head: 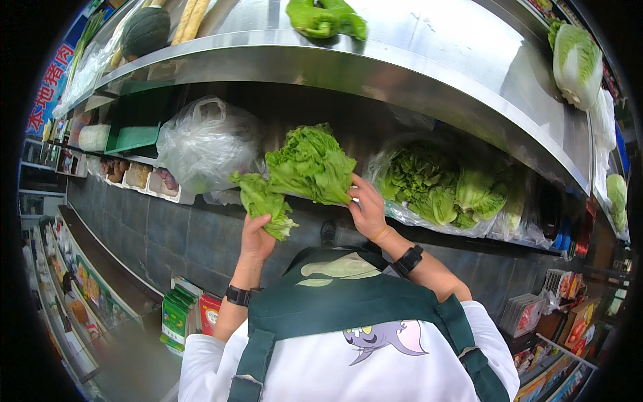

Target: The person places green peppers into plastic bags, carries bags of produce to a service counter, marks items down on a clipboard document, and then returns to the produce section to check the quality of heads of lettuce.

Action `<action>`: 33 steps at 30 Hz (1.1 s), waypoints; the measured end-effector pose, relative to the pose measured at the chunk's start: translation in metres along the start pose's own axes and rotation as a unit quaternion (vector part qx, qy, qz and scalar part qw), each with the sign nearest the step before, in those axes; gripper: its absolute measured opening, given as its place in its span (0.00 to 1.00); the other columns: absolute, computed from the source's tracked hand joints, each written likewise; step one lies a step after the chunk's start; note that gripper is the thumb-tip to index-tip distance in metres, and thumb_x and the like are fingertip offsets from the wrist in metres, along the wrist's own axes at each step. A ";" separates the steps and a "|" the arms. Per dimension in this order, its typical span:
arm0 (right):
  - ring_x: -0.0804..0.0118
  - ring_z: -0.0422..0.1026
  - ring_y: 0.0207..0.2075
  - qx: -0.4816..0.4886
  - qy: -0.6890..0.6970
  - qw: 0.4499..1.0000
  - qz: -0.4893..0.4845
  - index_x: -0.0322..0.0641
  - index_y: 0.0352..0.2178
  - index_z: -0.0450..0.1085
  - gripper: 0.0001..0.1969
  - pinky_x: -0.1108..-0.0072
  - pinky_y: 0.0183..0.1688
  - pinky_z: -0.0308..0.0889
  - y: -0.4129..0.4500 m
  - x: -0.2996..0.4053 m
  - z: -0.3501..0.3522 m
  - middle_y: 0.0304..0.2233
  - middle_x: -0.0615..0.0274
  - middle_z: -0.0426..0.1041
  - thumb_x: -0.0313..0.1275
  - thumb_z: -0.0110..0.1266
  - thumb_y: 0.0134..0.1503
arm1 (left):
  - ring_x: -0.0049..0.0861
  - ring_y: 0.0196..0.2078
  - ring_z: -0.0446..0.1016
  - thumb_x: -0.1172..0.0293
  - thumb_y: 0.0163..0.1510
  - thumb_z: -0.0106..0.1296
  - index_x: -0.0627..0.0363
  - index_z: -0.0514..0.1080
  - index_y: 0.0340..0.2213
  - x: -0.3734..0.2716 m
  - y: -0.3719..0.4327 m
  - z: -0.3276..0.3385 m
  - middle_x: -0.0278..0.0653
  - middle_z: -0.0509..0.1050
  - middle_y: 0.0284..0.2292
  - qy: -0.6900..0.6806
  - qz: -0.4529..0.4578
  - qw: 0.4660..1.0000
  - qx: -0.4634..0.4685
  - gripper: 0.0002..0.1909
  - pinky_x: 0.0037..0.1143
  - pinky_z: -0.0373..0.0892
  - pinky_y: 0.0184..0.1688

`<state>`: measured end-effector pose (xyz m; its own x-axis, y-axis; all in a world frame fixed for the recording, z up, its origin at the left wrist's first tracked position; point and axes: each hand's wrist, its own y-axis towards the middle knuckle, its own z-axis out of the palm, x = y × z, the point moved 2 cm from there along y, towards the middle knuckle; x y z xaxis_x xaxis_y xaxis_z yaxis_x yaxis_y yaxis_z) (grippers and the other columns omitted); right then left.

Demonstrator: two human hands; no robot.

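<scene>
My left hand (257, 237) grips a loose lettuce leaf (263, 203) in front of my apron. In my right hand (367, 207) is a leafy green lettuce head (314, 166), held by its right edge. The leaf's upper end meets or overlaps the lettuce head's lower left side; I cannot tell whether they are joined. To the right of my right hand, several lettuces (432, 186) lie in clear plastic on the lower shelf. A knotted clear plastic bag (208, 145) bulges on that shelf at the left, its contents mostly hidden.
Above the shelf juts a steel counter edge (321, 63). On the counter lie green peppers (326, 20), a dark green squash (146, 32) and a napa cabbage (577, 68). A green plastic crate (133, 138) stands left of the bag. Stacked packages (178, 311) sit behind me at the left.
</scene>
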<state>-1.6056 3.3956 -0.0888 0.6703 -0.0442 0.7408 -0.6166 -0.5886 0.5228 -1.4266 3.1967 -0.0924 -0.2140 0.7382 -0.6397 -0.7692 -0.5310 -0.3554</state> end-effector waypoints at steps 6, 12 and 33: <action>0.43 0.69 0.40 0.002 -0.063 0.992 -0.113 0.34 0.27 0.67 0.13 0.67 0.41 0.67 0.008 0.021 0.001 0.46 0.42 0.68 0.13 0.52 0.35 | 0.41 0.57 0.61 0.78 0.42 0.50 0.61 0.54 0.57 0.008 0.013 0.020 0.44 0.62 0.54 -0.017 -0.076 0.989 0.127 0.37 0.37 0.59 0.57; 0.50 0.71 0.39 -0.050 -0.098 0.994 -0.003 0.33 0.32 0.66 0.13 0.69 0.38 0.68 0.002 0.013 0.005 0.43 0.44 0.68 0.14 0.51 0.42 | 0.41 0.53 0.65 0.78 0.46 0.47 0.62 0.56 0.55 0.015 0.051 0.028 0.45 0.65 0.51 -0.058 -0.123 0.977 0.163 0.32 0.37 0.62 0.54; 0.50 0.68 0.47 0.057 -0.138 0.980 0.133 0.44 0.49 0.62 0.25 0.66 0.46 0.67 -0.013 -0.037 -0.027 0.50 0.50 0.63 0.28 0.57 0.48 | 0.36 0.45 0.70 0.76 0.50 0.45 0.64 0.60 0.51 0.039 0.042 0.068 0.48 0.71 0.43 0.038 -0.130 0.987 0.082 0.25 0.35 0.67 0.49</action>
<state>-1.6333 3.4270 -0.1112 0.5876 -0.4162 0.6939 -0.7456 -0.6116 0.2645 -1.5081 3.2321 -0.0857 0.0452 0.8037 -0.5933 -0.8805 -0.2485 -0.4038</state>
